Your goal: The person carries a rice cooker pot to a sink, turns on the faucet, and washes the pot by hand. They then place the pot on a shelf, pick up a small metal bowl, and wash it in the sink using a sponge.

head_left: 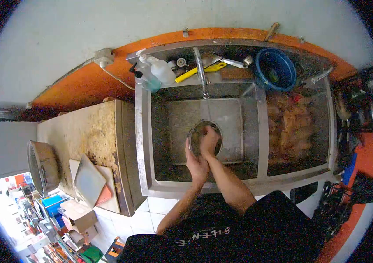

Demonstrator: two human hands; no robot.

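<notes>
A round metal bowl (196, 132) is held above the floor of the left sink basin (230, 127), under the faucet (205, 94), with what looks like a thin stream of water falling into it. My left hand (196, 167) grips the bowl's near left side at the rim. Inside the bowl is my right hand (210, 142), its fingers curled and pressed to the inner surface. Whether something lies within those fingers is hidden. The two wrists are close together, the right forearm crossing beside the left.
Behind the basin stand spray and pump bottles (160, 70), a yellow-handled tool (199, 72) and a blue bucket (276, 69). The right basin (298, 131) holds brownish contents. Left of the sink, a worn wooden table (86, 131) carries cutting boards (91, 179) and a round container (44, 168).
</notes>
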